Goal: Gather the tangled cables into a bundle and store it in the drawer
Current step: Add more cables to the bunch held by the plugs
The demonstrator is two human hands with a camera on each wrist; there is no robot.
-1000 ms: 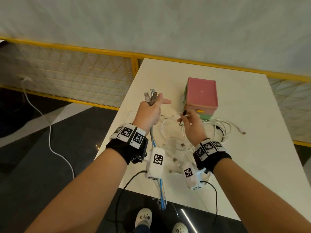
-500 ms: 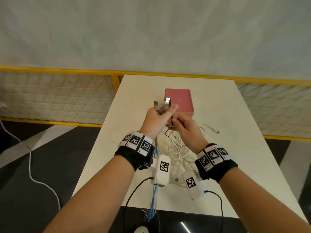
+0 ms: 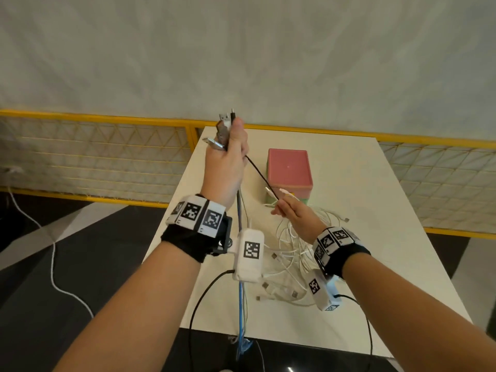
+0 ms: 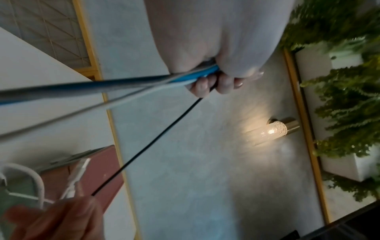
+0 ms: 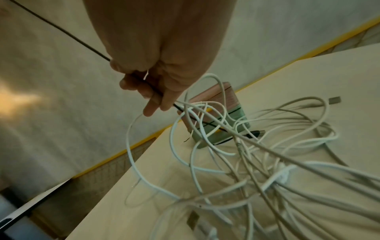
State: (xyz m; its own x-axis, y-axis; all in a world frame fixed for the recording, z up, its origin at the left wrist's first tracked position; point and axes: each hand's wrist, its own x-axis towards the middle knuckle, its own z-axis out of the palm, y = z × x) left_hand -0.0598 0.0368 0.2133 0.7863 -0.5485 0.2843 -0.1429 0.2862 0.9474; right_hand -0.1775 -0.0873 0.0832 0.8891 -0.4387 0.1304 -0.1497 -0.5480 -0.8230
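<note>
Above white table (image 3: 375, 210), cable plugs (image 3: 224, 127) clenched in raised left hand (image 3: 226, 167). Thin black cable (image 3: 259, 174) pulled tight, pinched by right hand (image 3: 292, 213) just before pink drawer box (image 3: 290, 170). White cable tangle (image 5: 246, 154) seen lying on table, clearest from right wrist. Blue cables (image 4: 144, 82), lamp (image 4: 273, 129) seen from left wrist only.

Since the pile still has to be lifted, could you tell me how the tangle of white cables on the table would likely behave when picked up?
The white cables lie in loose, crossing loops, so they will likely sag limply. Being intertwined, they probably rise as one clump, trailing plug ends. They look thin and light.
</note>
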